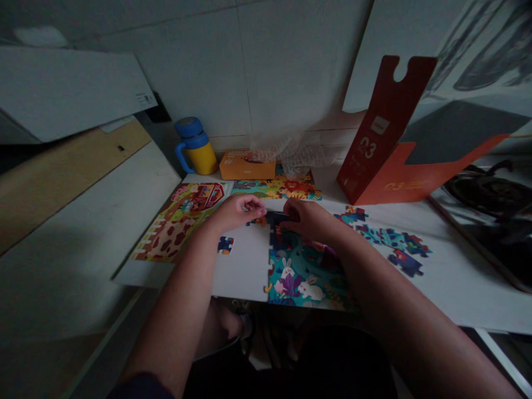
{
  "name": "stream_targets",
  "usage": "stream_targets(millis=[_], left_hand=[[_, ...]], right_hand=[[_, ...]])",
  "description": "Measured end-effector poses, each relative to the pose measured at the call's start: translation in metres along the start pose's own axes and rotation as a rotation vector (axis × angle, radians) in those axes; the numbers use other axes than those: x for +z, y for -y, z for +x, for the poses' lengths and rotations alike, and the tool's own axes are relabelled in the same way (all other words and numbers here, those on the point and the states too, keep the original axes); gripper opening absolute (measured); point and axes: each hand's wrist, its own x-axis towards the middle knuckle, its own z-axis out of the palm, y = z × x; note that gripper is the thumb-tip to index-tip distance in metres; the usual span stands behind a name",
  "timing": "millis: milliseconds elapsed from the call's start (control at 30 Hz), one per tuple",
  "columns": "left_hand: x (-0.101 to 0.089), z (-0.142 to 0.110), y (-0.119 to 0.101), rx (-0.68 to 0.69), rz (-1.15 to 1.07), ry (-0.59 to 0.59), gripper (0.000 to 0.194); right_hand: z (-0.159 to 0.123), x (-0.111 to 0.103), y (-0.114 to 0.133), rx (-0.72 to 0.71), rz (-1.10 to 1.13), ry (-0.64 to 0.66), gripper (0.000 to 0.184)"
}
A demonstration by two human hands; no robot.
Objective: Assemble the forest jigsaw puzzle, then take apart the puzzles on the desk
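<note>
A jigsaw puzzle [305, 271] with white rabbits on teal ground lies partly assembled in front of me. At its upper left edge my right hand [305, 217] is closed, fingertips pinching a dark puzzle piece [275, 216]. My left hand [245, 210] has its fingers curled in just left of that piece. Its thumb comes close to the piece's edge; whether something is between its fingertips is hidden. Below the left hand, an orange and dark piece [260, 221] shows in part. One loose blue piece [225, 245] rests on the white tabletop beside the left forearm.
Joined farm [166, 235] and lion [291, 185] puzzle sections lie left and behind. Several pieces [384, 237] spread right. Behind stand a blue-yellow mug [199, 149], an orange box [248, 166], bubble wrap [297, 152] and a tall open red-orange box [386, 166]. A dark stove [494, 210] borders the right.
</note>
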Motion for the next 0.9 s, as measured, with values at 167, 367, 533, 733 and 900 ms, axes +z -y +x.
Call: stream_targets(millis=[167,367,533,733,900], left_hand=[[0.012,0.002,-0.004,0.011,-0.107,0.132,0.028],[-0.016,-0.003,0.005,-0.155,-0.135,-0.053,0.031],[-0.051,-0.019,0.016,-0.386,-0.058,-0.100,0.029],[-0.058,-0.023,0.026,-0.418,-0.011,-0.005,0.028],[-0.057,-0.020,0.033,-0.460,-0.029,0.044,0.027]], right_hand=[[0.002,0.018,0.015,-0.019,0.251,-0.074,0.021],[0.002,0.016,0.014,-0.002,0.214,-0.079,0.022],[0.001,0.011,0.013,-0.017,0.151,-0.058,0.012],[0.000,0.013,0.013,-0.008,0.194,0.003,0.014],[0.001,0.013,0.012,-0.003,0.144,0.000,0.016]])
